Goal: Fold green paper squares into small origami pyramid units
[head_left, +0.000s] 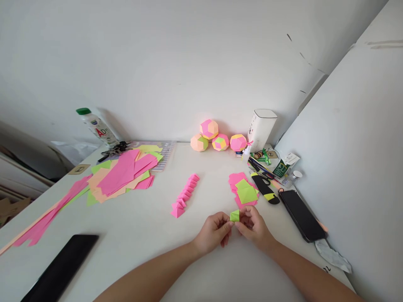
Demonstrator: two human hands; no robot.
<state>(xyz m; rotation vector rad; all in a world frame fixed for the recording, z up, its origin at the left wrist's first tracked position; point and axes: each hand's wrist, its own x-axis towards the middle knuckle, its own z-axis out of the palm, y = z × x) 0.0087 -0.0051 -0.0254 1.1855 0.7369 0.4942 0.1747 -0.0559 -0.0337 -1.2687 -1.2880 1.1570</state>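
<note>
Pinching a small folded green paper [234, 216] between them, the two hands I follow through the head camera meet a little right of centre in the lower part of the frame. I see the left hand [214, 230] with thumb and fingers closed on the paper's left side, and the right hand [255, 227] with thumb and fingers at its right side; how firmly either one grips, I cannot tell. Just beyond the right hand I have pink sheets [236, 179] in a loose pile, with green sheets [247, 194] lying on top. Near the middle of the frame, left of the paper, a row of pink folded pieces [188, 191] runs slantwise over the white table [135, 251]. Further up, by the wall, I count four paper balls [209, 129], one of them perched on two others and the rightmost beside a white container [262, 130]. Toward the right edge I get a black-and-yellow tool [261, 186] and a black phone [302, 214]. Over on the left lies a heap of coloured paper [118, 176], with a green-capped bottle [98, 129] behind it, and a flat black object [63, 268] fills the lower left corner.
</note>
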